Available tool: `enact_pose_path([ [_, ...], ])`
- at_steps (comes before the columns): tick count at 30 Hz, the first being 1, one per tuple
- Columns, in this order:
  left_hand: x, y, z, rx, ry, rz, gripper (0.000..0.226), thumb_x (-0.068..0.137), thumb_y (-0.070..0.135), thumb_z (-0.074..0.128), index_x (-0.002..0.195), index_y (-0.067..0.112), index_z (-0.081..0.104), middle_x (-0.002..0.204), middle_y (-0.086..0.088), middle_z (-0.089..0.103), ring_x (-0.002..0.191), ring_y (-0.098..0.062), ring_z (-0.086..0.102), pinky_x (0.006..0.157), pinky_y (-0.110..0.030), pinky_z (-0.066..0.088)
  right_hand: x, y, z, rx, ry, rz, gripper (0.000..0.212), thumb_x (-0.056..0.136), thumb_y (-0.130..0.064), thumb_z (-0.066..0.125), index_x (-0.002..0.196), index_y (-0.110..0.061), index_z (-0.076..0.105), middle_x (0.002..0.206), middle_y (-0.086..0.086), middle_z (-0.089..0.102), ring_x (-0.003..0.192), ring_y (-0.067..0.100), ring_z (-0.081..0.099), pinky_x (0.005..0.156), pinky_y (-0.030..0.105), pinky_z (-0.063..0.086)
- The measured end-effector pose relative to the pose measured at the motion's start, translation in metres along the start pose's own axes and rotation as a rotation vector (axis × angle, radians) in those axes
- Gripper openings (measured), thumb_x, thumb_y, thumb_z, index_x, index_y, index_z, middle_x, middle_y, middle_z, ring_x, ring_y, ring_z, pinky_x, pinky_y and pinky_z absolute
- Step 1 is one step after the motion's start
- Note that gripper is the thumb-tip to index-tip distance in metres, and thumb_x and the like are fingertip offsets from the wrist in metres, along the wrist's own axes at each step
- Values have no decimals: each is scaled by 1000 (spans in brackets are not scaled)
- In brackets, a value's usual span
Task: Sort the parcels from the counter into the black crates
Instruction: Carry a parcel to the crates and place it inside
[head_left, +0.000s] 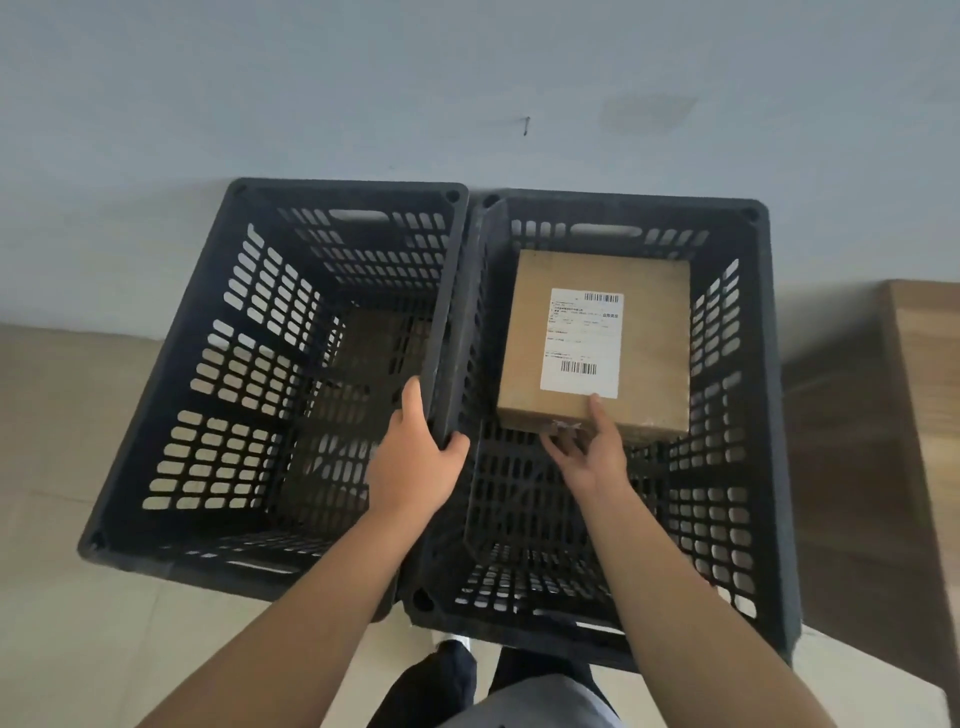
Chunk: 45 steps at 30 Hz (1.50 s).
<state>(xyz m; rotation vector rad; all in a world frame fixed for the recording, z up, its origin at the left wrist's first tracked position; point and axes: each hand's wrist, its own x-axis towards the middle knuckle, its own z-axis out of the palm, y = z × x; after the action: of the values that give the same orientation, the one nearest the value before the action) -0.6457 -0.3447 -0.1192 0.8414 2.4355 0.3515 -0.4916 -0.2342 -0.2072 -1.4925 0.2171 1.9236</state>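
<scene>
Two black slotted crates stand side by side on the floor below me. The left crate (171, 364) holds nothing that I can see. Inside the right crate (753, 395) is a brown cardboard parcel (654, 332) with a white shipping label, lying toward the far end. My right hand (592, 447) holds the parcel's near edge, thumb on top by the label and fingers under the edge. My left hand (415, 457) grips the rims where the two crates meet.
A pale wall rises behind the crates. A brown wooden counter side (924, 415) stands at the right. The floor is beige tile. My legs and shoes (457, 675) show at the bottom between the arms.
</scene>
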Motion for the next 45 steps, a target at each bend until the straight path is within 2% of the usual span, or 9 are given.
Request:
enact_pose_path([
  [3,-1,0,-5,-64,-36,6,86,98,37,64,162,29,7,151,-7,48,122,-31,61,92,-43,54,-22,-3,1,-60,-38,55,55,90,-30,78,136,-18,50,144,21,52,131,45,53,102,65,50],
  [6,-5,-1,-15,-216,-141,5,87,99,33,63,162,35,3,160,-3,39,132,-29,54,91,-38,46,-51,-3,-4,-86,-27,58,65,95,-27,74,150,-24,40,157,24,35,143,47,40,105,64,48],
  [10,-20,-12,-39,-469,-221,27,89,97,30,67,161,41,6,168,-2,24,148,-29,36,113,-46,36,-106,4,-17,-131,-83,-6,59,101,-21,64,154,-20,38,158,24,36,141,46,43,100,61,50],
  [15,-71,-53,-76,-729,-258,76,67,99,29,65,155,41,30,153,0,44,136,-23,47,110,-45,39,-180,37,-48,-320,-151,-204,46,106,-22,55,150,-11,46,146,17,52,129,37,56,105,56,52],
  [20,-124,-94,-87,-920,-375,108,32,100,20,64,130,31,60,123,-1,67,113,-17,66,102,-40,54,-232,88,-81,-525,-66,-384,28,106,-22,55,134,-17,57,135,7,60,124,29,60,107,52,52],
  [27,-179,-97,-59,-836,-546,198,14,99,20,65,107,30,71,108,-1,75,99,-15,73,85,-33,60,-279,123,-148,-482,8,-535,17,102,-9,60,115,-13,70,116,17,71,110,30,70,89,43,60],
  [31,-206,-77,-43,-769,-647,246,14,99,22,65,109,29,71,109,-1,75,102,-17,73,87,-33,59,-303,112,-186,-365,77,-638,18,99,-7,62,111,-10,74,111,24,73,105,34,73,82,40,61],
  [39,-267,-18,1,-674,-731,354,15,100,14,62,109,21,72,112,-9,74,105,-23,72,93,-39,60,-329,67,-253,-211,79,-725,16,98,-5,61,109,-7,72,94,13,74,82,23,74,69,33,59],
  [45,-335,58,64,-654,-818,406,17,98,9,63,110,16,72,115,-18,73,99,-26,71,92,-42,59,-341,-5,-348,-67,148,-770,16,97,-9,64,109,-10,75,99,14,74,94,28,72,80,40,58],
])
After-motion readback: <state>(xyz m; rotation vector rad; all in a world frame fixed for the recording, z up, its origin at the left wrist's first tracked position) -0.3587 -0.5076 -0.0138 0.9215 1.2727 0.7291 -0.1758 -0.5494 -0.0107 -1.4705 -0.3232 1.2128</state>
